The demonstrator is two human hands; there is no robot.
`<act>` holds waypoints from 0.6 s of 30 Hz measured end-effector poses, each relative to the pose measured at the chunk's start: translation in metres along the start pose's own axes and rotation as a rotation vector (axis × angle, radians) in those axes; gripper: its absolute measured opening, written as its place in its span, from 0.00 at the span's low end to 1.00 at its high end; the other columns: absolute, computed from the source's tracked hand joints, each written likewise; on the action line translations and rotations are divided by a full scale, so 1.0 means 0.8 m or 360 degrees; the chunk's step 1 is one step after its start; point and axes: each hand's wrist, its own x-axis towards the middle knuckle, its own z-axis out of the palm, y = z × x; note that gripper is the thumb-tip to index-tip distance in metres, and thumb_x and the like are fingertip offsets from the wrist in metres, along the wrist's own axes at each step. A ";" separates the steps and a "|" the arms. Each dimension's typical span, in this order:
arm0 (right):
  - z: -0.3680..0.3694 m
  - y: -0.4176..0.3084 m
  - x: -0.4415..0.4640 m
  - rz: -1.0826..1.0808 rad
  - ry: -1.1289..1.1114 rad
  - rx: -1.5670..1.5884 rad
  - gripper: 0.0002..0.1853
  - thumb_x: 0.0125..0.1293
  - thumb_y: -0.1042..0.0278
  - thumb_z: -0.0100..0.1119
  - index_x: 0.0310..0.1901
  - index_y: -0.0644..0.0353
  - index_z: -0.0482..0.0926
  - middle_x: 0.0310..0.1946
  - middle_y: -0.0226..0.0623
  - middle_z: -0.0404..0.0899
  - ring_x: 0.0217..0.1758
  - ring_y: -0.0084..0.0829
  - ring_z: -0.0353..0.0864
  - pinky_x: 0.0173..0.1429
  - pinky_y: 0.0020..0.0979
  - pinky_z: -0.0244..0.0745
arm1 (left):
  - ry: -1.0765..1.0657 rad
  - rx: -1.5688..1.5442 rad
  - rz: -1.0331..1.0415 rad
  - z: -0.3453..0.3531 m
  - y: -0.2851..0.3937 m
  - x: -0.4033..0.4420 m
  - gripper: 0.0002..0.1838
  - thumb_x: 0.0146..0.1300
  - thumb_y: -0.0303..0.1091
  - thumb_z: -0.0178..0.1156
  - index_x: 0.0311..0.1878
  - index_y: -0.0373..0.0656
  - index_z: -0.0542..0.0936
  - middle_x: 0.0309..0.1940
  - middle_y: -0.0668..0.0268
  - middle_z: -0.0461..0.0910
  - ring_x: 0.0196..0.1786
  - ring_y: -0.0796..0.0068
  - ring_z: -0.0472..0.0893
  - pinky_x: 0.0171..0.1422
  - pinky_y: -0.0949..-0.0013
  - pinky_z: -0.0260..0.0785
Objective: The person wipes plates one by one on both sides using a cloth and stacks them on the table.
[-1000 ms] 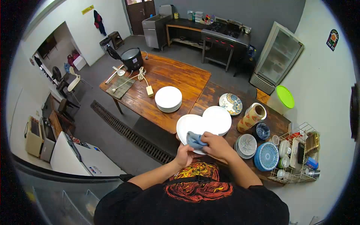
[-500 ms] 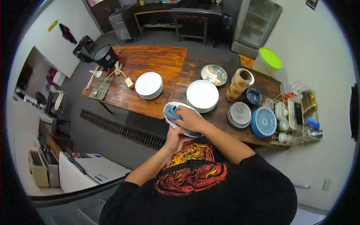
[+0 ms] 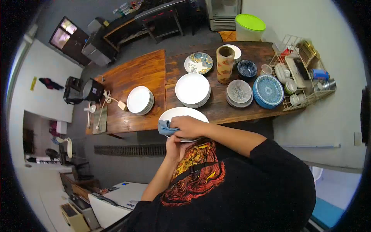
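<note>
I see the white dinner plate (image 3: 188,112) at centre frame, its apparent long axis running left to right, beneath the overlying right hand (image 3: 189,127); the left hand (image 3: 175,149) grips its lower-left rim. The right closes on a blue cloth (image 3: 166,128) at the plate's left edge. Lettering on the blue can (image 3: 320,74), far right, is too small to read.

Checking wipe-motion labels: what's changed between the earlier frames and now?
The right hand has carried the blue cloth from the lower middle of the held white plate to its left rim. The camera view has swung, shifting the whole scene in frame. Nothing newly grasped or let go: the left hand stays on the plate, and the white plate stack beyond it stays put.
</note>
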 end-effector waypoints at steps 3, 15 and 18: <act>-0.006 0.027 -0.009 0.0144 0.0094 0.0082 0.15 0.60 0.60 0.55 0.41 0.63 0.79 0.42 0.44 0.78 0.46 0.49 0.77 0.51 0.43 0.72 | 0.0057 0.0021 -0.0061 0.021 -0.002 -0.001 0.34 0.52 0.27 0.44 0.66 0.27 0.58 0.57 0.40 0.70 0.58 0.37 0.74 0.62 0.37 0.73; -0.035 0.026 -0.018 0.0144 0.0127 0.0171 0.18 0.62 0.56 0.56 0.43 0.65 0.81 0.41 0.48 0.77 0.42 0.50 0.76 0.50 0.44 0.71 | 0.0016 0.0171 -0.0112 0.060 -0.017 0.016 0.34 0.51 0.26 0.44 0.65 0.26 0.59 0.57 0.40 0.70 0.58 0.38 0.75 0.60 0.40 0.76; -0.036 0.063 -0.025 0.0093 0.0332 0.0105 0.16 0.61 0.59 0.56 0.38 0.66 0.79 0.35 0.48 0.76 0.40 0.49 0.75 0.49 0.42 0.71 | 0.0008 -0.0031 -0.0137 0.061 -0.022 0.027 0.32 0.51 0.22 0.44 0.65 0.30 0.61 0.52 0.43 0.74 0.55 0.39 0.78 0.56 0.41 0.79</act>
